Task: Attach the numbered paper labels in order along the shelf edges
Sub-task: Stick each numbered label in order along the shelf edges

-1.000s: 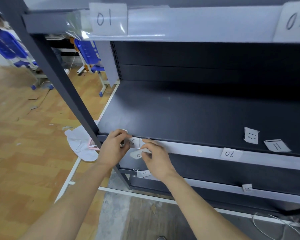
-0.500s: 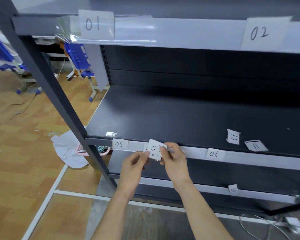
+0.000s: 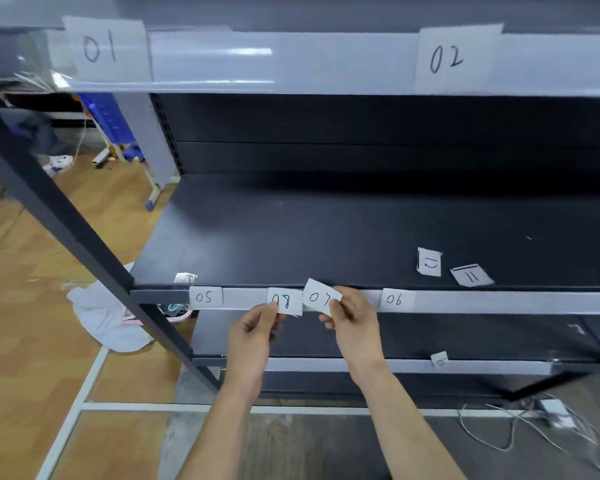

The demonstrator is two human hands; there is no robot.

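Observation:
My left hand [image 3: 253, 336] pinches a paper label marked 08 [image 3: 285, 301] in front of the middle shelf's grey edge strip [image 3: 499, 303]. My right hand [image 3: 352, 322] pinches a label marked 07 [image 3: 319, 296], tilted, just right of it. Labels 05 [image 3: 205, 297] and 06 [image 3: 394, 299] sit on that strip. Labels 01 [image 3: 101, 46] and 02 [image 3: 447, 58] are on the top shelf's edge strip [image 3: 291, 64]. Loose labels 12 [image 3: 429, 262] and 11 [image 3: 471, 275] lie on the dark shelf board [image 3: 309, 237].
A small label [image 3: 440, 360] hangs on the lower shelf edge. A dark slanted post [image 3: 66, 230] crosses at the left. A white cloth [image 3: 104, 317] lies on the wooden floor, white cables [image 3: 520, 431] at the lower right, blue chairs [image 3: 108, 123] behind.
Both hands left label 05 on the strip and moved right. They pulled two held labels apart, so 08 is now in my left hand and 07 in my right.

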